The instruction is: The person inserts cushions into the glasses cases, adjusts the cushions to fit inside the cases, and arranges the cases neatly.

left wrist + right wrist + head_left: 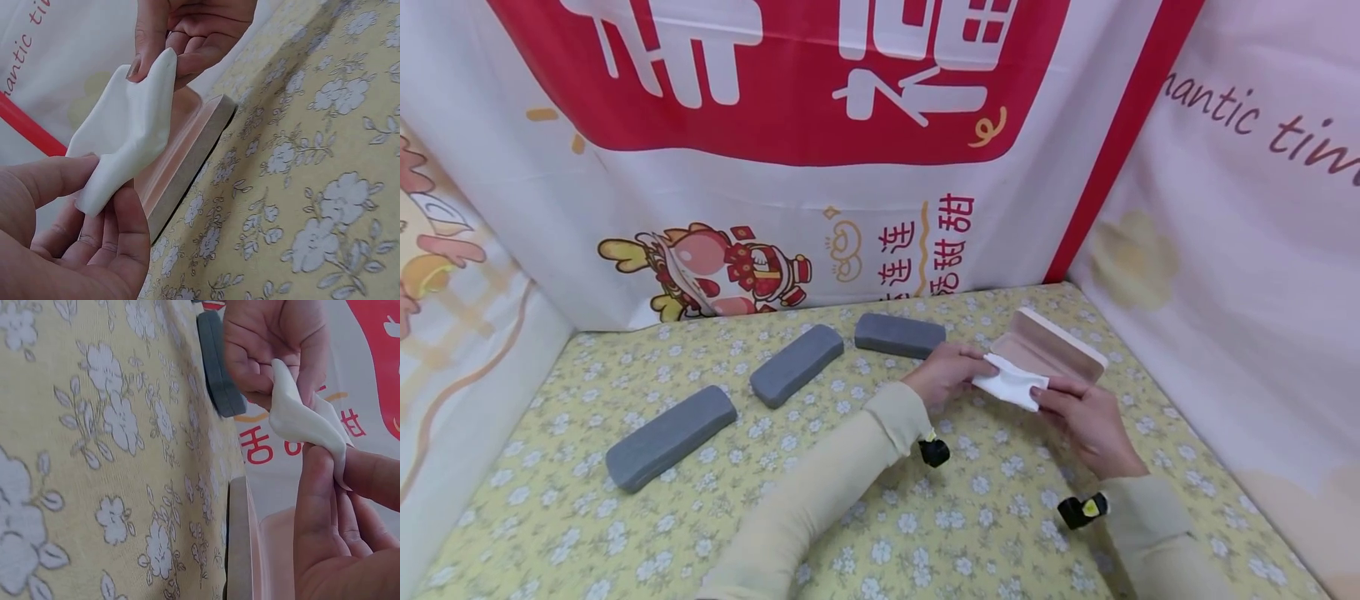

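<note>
A soft folded white cloth [1011, 383] stretches between both hands above the table. My left hand [951, 372] pinches one end between thumb and fingers. At the other end, my right hand [1090, 423] pinches the edge, its thumb on the upper side in the left wrist view. The cloth [128, 125] sags and creases in the middle. Just behind it lies an open glasses case [1048, 346] with a pink lining, its lid tilted back; the cloth and hands hide part of its near side. In the right wrist view the case [275, 550] sits below the cloth.
Three closed grey glasses cases lie to the left: one near the left hand [900, 335], one in the middle [797, 365], one farthest left [672, 437]. A yellow floral cloth [910, 525] covers the table. Printed curtains [805, 133] hang behind and at both sides.
</note>
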`<state>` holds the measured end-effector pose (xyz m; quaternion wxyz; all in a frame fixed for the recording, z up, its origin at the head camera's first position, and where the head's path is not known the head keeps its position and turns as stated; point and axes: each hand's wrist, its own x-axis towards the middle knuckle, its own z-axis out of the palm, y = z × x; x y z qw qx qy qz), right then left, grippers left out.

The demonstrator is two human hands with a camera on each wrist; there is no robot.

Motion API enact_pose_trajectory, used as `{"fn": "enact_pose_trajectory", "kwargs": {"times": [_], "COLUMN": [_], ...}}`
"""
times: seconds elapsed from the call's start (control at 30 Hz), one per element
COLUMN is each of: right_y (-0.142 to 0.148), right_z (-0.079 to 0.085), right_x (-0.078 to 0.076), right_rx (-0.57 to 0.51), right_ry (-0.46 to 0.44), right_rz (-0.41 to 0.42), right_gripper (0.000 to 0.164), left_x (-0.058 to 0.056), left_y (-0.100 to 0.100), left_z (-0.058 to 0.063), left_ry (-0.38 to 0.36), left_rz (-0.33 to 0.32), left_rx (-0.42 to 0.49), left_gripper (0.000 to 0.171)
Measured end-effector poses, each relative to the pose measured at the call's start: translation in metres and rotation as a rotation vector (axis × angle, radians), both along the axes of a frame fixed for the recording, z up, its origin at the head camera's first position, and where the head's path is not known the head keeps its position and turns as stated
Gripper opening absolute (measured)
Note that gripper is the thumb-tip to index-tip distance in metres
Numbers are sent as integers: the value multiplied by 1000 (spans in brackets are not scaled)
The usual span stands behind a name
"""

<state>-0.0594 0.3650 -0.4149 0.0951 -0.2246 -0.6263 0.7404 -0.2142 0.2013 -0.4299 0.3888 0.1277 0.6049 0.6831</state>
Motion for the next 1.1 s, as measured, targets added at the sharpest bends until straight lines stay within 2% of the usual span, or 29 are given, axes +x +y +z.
{"fn": "enact_pose_trajectory", "kwargs": {"times": [0.1,0.27,0.4,0.6,0.8,0.97,1.1], "right_y": [3,6,8,10,11,11,15], "right_z": [-1,-2,-5,-8,-8,-8,-8], "right_x": [-4,-12,-15,-17,-21,-25,-26], "right_rx": [-3,-34,-66,-34,-43,-49,-52], "right_ry": [3,26,30,13,34,32,22], "right_rz": [-21,-65,-92,-123,-155,-189,-203], "right_gripper": [16,10,12,13,11,11,15], "left_x": [-4,-10,-11,-11,-16,-20,-19], "left_y": [9,19,24,28,36,39,44], "left_z": [0,2,0,0,0,-3,0], "left_ry": [-14,34,34,13,3,8,20], "left_rz": [37,88,99,116,123,97,80], "left_rx": [14,0,2,-1,24,-5,-44], "left_gripper": [16,19,22,24,23,19,34]}}
